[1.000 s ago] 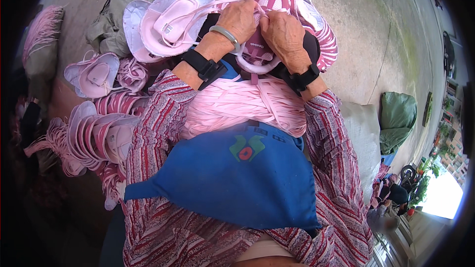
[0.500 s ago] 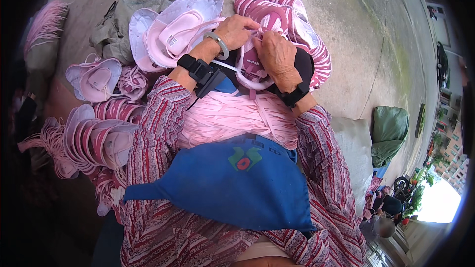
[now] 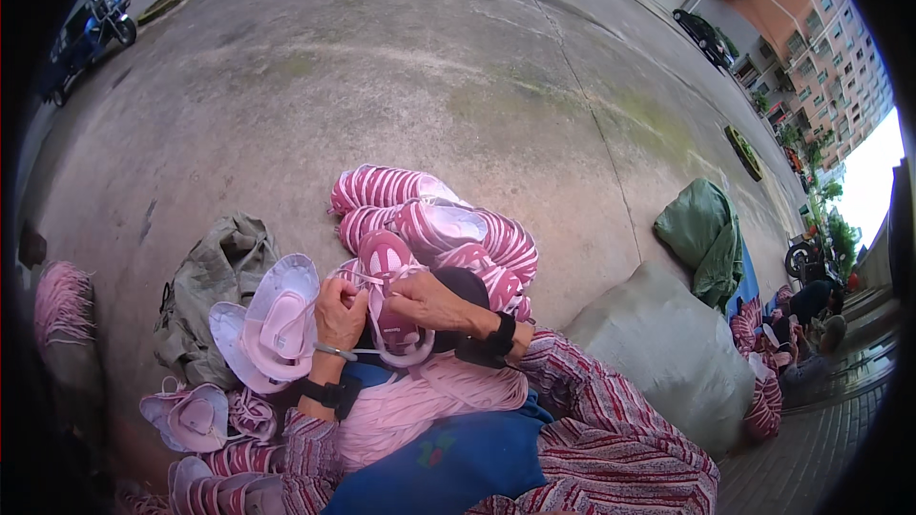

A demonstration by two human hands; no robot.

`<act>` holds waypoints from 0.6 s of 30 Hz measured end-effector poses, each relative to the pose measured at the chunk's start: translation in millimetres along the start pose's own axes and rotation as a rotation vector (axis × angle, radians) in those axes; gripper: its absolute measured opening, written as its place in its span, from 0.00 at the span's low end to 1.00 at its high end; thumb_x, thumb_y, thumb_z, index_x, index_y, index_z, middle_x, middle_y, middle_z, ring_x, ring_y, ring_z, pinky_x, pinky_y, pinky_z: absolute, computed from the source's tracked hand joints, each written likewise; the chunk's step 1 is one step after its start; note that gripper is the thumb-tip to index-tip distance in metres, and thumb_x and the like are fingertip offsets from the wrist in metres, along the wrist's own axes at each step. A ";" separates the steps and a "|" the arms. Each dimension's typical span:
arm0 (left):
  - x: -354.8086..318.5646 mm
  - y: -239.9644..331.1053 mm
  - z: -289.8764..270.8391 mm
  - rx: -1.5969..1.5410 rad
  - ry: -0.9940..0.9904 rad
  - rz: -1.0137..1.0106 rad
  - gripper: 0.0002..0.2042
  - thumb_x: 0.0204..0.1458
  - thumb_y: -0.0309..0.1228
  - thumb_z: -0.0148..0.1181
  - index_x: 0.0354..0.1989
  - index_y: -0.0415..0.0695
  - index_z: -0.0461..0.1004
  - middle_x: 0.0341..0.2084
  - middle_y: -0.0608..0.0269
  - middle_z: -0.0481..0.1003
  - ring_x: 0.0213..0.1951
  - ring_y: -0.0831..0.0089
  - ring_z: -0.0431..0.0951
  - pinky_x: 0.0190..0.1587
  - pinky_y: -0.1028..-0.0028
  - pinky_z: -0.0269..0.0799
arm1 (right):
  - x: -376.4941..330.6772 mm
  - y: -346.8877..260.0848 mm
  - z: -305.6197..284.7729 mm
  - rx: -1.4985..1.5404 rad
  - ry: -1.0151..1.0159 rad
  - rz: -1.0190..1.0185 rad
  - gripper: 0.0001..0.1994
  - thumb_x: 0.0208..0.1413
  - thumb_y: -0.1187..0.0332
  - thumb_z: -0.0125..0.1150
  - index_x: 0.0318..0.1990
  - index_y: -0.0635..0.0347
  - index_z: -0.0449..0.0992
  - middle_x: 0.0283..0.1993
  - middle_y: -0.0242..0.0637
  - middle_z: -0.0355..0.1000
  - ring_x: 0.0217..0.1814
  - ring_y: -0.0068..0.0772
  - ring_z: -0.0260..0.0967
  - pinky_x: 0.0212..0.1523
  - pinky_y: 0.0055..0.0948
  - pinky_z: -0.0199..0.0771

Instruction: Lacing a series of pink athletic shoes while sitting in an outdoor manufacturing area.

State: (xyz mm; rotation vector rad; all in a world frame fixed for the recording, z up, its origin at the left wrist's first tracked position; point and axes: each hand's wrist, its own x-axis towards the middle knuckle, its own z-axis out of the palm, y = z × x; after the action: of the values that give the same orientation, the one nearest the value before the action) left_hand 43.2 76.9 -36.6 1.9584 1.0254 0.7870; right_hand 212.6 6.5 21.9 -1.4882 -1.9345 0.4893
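A pink and maroon sneaker upper [image 3: 389, 259] with white trim lies across my lap, toe end away from me. My left hand [image 3: 341, 313] is at its left side, fingertips pinched together on a pale pink shoelace. Over the upper's lacing, my right hand [image 3: 434, 303] is closed, thumb and forefinger pinching the lace; its other fingers are curled and partly hidden. A thick hank of pale pink shoelaces [image 3: 434, 401] rests on my blue apron [image 3: 439, 472], just below the upper. Beside my left hand stand nested pale pink and lavender shoe uppers [image 3: 277, 324].
Stacked striped rows of maroon-pink uppers [image 3: 439, 219] lie beyond my hands. More uppers [image 3: 196, 417] sit at the lower left, near a grey-green cloth sack [image 3: 215, 291]. To the right are a large pale sack [image 3: 663, 358] and a green bag [image 3: 704, 238] on the concrete.
My view has tilted up, showing more yard, so everything sits lower in the picture. My hands have drawn apart across the upper, the left outward on its left side.
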 end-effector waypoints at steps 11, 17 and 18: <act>-18.7 23.4 10.3 -0.805 -0.537 -0.664 0.19 0.56 0.44 0.51 0.39 0.37 0.71 0.32 0.59 0.75 0.30 0.74 0.77 0.33 0.78 0.74 | -70.2 -67.9 22.4 0.087 -0.395 -0.260 0.08 0.44 0.67 0.57 0.26 0.62 0.68 0.25 0.44 0.66 0.25 0.48 0.67 0.26 0.40 0.68; -4.9 15.5 30.3 -0.584 -0.448 -0.492 0.15 0.54 0.40 0.55 0.36 0.37 0.73 0.29 0.63 0.74 0.30 0.79 0.75 0.32 0.81 0.73 | -61.1 18.8 27.3 -0.298 -0.295 -0.100 0.08 0.44 0.63 0.54 0.24 0.59 0.71 0.24 0.41 0.71 0.25 0.45 0.70 0.25 0.41 0.70; -4.2 14.6 33.6 -0.657 -0.385 -0.558 0.16 0.54 0.40 0.54 0.37 0.36 0.73 0.30 0.61 0.75 0.31 0.78 0.75 0.33 0.80 0.74 | -56.6 22.6 26.3 -0.354 -0.306 -0.055 0.09 0.44 0.63 0.54 0.25 0.59 0.71 0.23 0.41 0.71 0.25 0.46 0.70 0.26 0.42 0.70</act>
State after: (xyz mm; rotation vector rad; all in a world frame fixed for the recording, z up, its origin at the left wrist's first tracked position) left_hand 73.2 56.1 -42.0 1.1210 0.8666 0.3419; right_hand 219.5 -38.6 -26.3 -1.6460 -2.3930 0.3806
